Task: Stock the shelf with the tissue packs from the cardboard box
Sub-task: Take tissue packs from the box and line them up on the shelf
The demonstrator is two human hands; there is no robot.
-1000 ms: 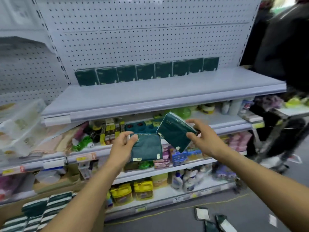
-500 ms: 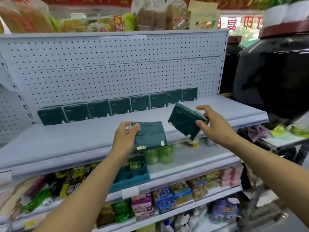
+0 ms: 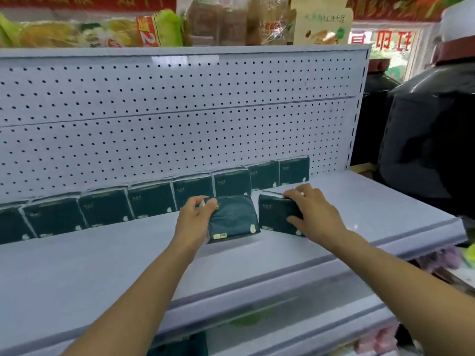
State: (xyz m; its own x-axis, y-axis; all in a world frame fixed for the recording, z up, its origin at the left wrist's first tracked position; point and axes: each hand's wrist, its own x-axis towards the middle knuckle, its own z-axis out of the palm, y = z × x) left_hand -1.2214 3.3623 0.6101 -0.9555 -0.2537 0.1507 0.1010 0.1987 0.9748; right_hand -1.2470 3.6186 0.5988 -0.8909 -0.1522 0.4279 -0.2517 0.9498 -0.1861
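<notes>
Each hand grips one tissue pack: left hand (image 3: 196, 218) on the left pack (image 3: 232, 218), right hand (image 3: 314, 214) on the right pack (image 3: 273, 217), both upright just before the back row (image 3: 151, 200) on the shelf (image 3: 102, 258).

Leftmost pack in back row (image 3: 10, 224) running off left edge; print on packs beside it blurring, staying unreadable.

A single wide-angle head-worn camera looks forward and slightly down from close in front of the shelf (image 3: 108, 255), facing its pegboard back panel (image 3: 180, 119), with both forearms reaching in from below.
</notes>
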